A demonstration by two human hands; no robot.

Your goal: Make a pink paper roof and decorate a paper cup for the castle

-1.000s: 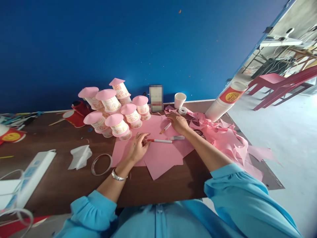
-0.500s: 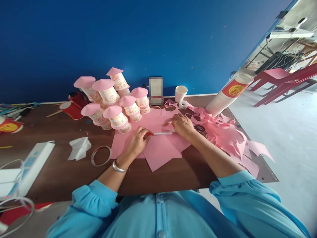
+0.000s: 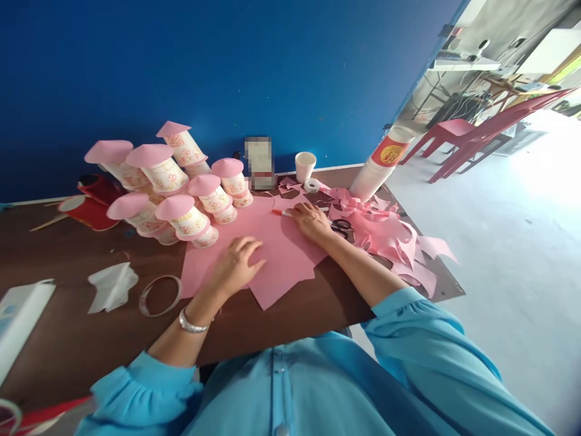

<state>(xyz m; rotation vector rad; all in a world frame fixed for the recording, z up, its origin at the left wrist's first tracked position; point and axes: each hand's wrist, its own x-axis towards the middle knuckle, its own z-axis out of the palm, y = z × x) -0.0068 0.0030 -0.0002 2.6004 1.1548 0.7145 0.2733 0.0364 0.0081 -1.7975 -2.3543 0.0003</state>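
Pen (image 3: 282,212) mostly hidden under right hand (image 3: 312,221), seemingly gripped.

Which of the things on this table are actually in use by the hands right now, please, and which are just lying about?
In hand:
- left hand, flat on the pink paper sheets
- right hand, on the red pen

Lying about:
- scissors
- pink scraps
- pink-roofed cup houses
- tape ring
- white cup
- cup stack
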